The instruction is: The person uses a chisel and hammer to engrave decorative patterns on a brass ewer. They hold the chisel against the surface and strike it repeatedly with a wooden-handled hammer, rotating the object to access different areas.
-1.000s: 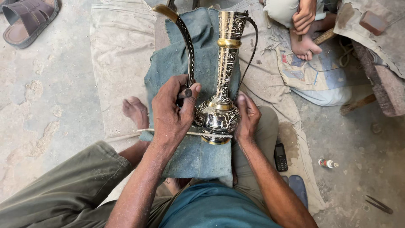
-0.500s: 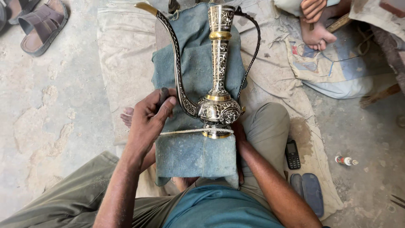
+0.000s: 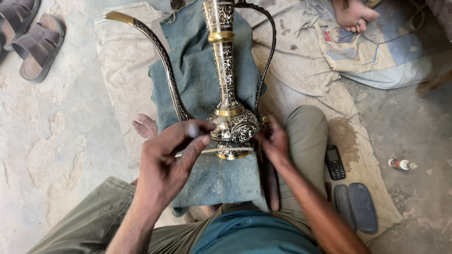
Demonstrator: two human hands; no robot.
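An engraved brass ewer (image 3: 230, 117) with a tall neck, a long curved spout and a thin handle lies on a blue-grey cloth (image 3: 197, 70) over my lap. My left hand (image 3: 172, 162) hovers just left of its round body, fingers pinched on a small dark tool (image 3: 192, 129) that is blurred. On the body's right side, my right hand (image 3: 274, 141) grips the ewer where the handle joins. A thin pale rod (image 3: 212, 151) crosses the foot of the ewer.
A beige sheet (image 3: 122, 70) covers the concrete floor. Sandals (image 3: 35, 44) lie at the far left. By my right knee are a mobile phone (image 3: 335, 162), a dark case (image 3: 358, 207) and a small bottle (image 3: 400, 163). Another person's foot (image 3: 353, 14) rests on a blue sack.
My left hand has come off the ewer's round body and drawn back toward me, raised above the cloth. The right hand stays at the body's right side.
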